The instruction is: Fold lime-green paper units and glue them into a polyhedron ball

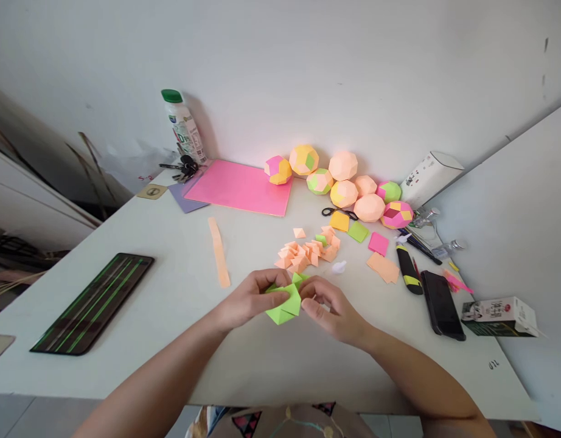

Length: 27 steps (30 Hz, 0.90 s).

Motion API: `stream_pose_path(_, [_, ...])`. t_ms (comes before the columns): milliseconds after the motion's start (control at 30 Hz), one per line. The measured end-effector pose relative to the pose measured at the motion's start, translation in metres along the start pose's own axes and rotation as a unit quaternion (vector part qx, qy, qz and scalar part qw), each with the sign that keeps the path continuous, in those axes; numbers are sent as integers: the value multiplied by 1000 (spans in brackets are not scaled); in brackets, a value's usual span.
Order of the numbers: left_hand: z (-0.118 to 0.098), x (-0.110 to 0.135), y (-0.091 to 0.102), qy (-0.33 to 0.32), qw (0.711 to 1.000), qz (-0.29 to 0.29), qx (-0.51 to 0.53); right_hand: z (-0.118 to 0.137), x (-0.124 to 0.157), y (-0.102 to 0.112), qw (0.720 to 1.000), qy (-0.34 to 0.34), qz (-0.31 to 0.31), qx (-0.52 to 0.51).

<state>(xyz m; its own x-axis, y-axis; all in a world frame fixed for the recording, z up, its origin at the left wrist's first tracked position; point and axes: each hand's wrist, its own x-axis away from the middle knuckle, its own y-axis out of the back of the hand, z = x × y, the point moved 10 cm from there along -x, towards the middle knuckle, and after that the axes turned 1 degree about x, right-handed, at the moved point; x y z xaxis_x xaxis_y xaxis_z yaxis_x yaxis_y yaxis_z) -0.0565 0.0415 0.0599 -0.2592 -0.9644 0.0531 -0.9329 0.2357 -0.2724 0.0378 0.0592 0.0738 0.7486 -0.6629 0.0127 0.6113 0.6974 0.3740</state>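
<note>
A folded green paper piece [285, 302] sits between both hands, just above the white table [180, 292]. My left hand [248, 298] pinches its left side with curled fingers. My right hand [328, 307] grips its right side, fingers closed. Just beyond the hands lies a heap of small folded peach paper units [305, 250]. A peach paper strip [219, 252] lies to the left of the heap.
Several paper polyhedron balls [344, 182] line the back wall, beside a pink sheet [239, 185], a bottle [184, 128] and keys [182, 167]. Coloured paper squares [358, 231], scissors [337, 212], a cutter [408, 271], a phone [442, 303] and a carton [499, 316] lie right. A dark tray [95, 301] lies left.
</note>
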Motion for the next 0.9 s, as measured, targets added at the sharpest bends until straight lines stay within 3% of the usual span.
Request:
stream_pose_path(67, [-3,1,8,3,1000,2,16,-14,-1,6,990,-30,-31,133])
stream_pose_path(200, [-2,-1,22,3,999,-12,31,-41,-4,3,912,-67,-29,404])
stream_pose_path(267, [0,-2,24,5,999,-11,30,-48,-6,-1,885,-61,-32,460])
stream_pose_path(333, [1,-2,24,6,1000,-7,22,-49,-8,0,877,-45,-57,475])
stream_pose_path(600, [2,-1,9,21,998,51,-26,-47,-21,2,927,-5,-98,362])
stream_pose_path(800, [-1,0,-1,16,995,85,-52,1,-4,15,954,139,-156,217])
stream_pose_path(900, [-2,0,-2,5,996,79,-43,7,0,22,983,96,-134,81])
